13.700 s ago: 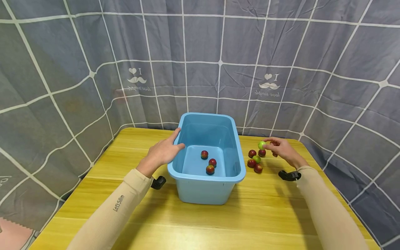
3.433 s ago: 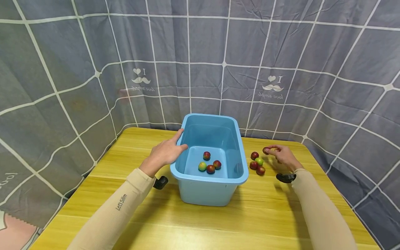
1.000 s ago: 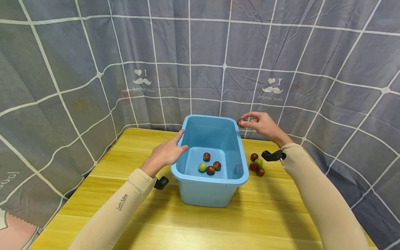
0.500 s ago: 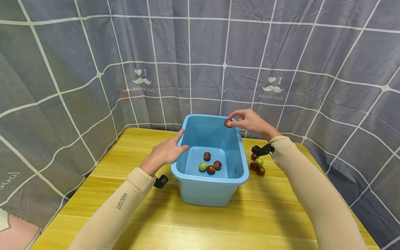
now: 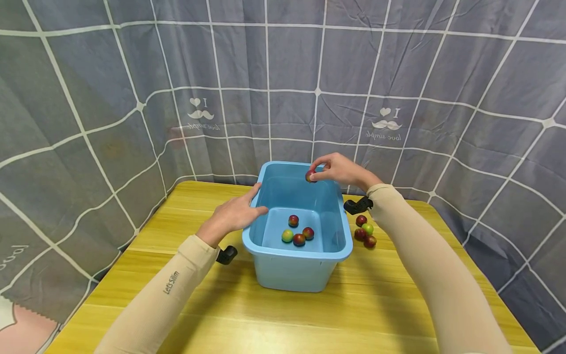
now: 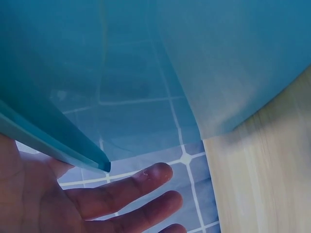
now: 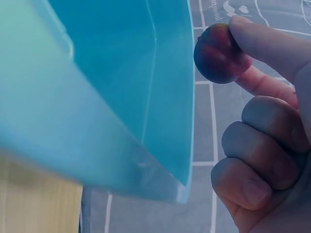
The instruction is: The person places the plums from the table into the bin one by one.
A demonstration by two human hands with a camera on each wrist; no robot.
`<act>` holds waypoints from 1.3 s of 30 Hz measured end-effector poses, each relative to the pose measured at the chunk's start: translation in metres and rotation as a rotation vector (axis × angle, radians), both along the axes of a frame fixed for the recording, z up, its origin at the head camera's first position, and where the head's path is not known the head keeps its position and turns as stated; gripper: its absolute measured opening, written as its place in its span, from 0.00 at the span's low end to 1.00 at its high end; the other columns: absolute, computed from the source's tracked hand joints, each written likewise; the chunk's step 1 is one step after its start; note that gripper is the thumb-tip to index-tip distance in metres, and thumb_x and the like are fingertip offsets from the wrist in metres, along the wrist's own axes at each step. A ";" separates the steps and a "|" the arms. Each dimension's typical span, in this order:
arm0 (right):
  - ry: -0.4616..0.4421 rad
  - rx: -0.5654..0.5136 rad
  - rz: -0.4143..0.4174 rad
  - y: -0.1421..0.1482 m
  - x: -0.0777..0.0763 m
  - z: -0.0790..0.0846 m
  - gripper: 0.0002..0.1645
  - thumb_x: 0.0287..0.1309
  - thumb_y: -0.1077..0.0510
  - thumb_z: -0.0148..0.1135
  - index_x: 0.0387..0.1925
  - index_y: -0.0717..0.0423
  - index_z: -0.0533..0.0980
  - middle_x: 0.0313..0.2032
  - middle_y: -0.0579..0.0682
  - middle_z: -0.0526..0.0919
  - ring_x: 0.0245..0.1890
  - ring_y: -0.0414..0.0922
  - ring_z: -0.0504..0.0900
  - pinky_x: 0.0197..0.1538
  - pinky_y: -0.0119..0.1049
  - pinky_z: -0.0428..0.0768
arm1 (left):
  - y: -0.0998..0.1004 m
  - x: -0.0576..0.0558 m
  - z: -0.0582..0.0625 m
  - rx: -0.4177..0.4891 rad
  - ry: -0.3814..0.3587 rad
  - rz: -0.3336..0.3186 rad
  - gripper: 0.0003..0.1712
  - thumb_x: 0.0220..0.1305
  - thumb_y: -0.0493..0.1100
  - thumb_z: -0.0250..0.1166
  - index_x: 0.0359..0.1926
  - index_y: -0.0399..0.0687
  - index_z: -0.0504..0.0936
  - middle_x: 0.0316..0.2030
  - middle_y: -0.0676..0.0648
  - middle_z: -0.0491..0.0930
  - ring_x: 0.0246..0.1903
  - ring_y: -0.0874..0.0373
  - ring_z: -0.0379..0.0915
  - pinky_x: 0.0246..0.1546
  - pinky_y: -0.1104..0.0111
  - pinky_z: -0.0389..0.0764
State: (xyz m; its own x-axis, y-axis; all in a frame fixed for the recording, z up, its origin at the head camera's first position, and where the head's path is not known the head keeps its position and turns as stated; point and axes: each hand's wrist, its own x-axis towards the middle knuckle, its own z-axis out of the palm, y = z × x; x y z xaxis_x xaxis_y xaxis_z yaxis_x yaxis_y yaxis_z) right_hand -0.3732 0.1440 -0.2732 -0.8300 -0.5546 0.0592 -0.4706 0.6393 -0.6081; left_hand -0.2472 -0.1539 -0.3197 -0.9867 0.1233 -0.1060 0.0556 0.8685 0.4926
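My right hand pinches a dark red plum between thumb and forefinger, over the far right part of a blue plastic tub. In the right wrist view the plum is close up and the other fingers are curled into the palm. My left hand rests on the tub's left rim; in the left wrist view its fingers extend fairly straight below the rim. On the tub's floor lie several plums: red ones such as the plum at the back and one green plum.
Right of the tub, on the wooden table, sits a small cluster of red plums around a green plum. A grey curtain with white grid lines hangs behind and along both sides of the table.
My right hand picked a red plum from the table cluster and carried it left, over the tub's rim. Earlier, a green plum was added inside. My left hand stays at the rim.
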 end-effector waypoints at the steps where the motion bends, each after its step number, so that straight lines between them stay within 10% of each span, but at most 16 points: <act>1: -0.009 0.001 0.008 -0.002 -0.001 -0.001 0.20 0.60 0.41 0.70 0.49 0.47 0.84 0.32 0.57 0.82 0.28 0.52 0.71 0.33 0.38 0.66 | 0.000 0.000 0.000 0.000 0.000 0.000 0.48 0.69 0.67 0.53 0.81 0.70 0.40 0.75 0.41 0.61 0.67 0.36 0.68 0.54 0.42 0.75; 9: -0.093 0.027 0.036 -0.012 -0.006 -0.005 0.17 0.62 0.45 0.69 0.47 0.49 0.84 0.41 0.50 0.89 0.47 0.55 0.81 0.56 0.54 0.75 | 0.000 0.000 -0.003 -0.015 -0.001 0.012 0.47 0.69 0.67 0.52 0.81 0.71 0.40 0.76 0.42 0.60 0.68 0.37 0.66 0.52 0.43 0.76; 26: -0.110 0.172 0.006 -0.016 -0.010 -0.002 0.23 0.61 0.50 0.70 0.55 0.56 0.82 0.46 0.54 0.85 0.47 0.53 0.80 0.53 0.46 0.76 | 0.002 -0.002 -0.005 -0.018 0.029 0.009 0.46 0.69 0.66 0.51 0.81 0.70 0.40 0.75 0.43 0.63 0.64 0.39 0.72 0.40 0.52 0.78; 39: -0.076 0.055 -0.043 0.005 0.002 0.003 0.18 0.61 0.46 0.69 0.50 0.47 0.84 0.56 0.52 0.80 0.60 0.54 0.76 0.59 0.52 0.75 | 0.002 -0.002 -0.005 -0.014 0.023 0.015 0.46 0.70 0.65 0.52 0.81 0.70 0.40 0.74 0.42 0.63 0.62 0.39 0.73 0.39 0.54 0.77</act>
State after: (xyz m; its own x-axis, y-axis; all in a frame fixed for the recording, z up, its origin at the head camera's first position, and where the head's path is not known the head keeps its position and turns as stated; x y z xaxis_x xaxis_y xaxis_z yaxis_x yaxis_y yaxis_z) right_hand -0.3716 0.1492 -0.2705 -0.8538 -0.5195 -0.0343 -0.3962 0.6911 -0.6045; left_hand -0.2489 -0.1523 -0.3250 -0.9907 0.1068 -0.0847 0.0535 0.8762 0.4790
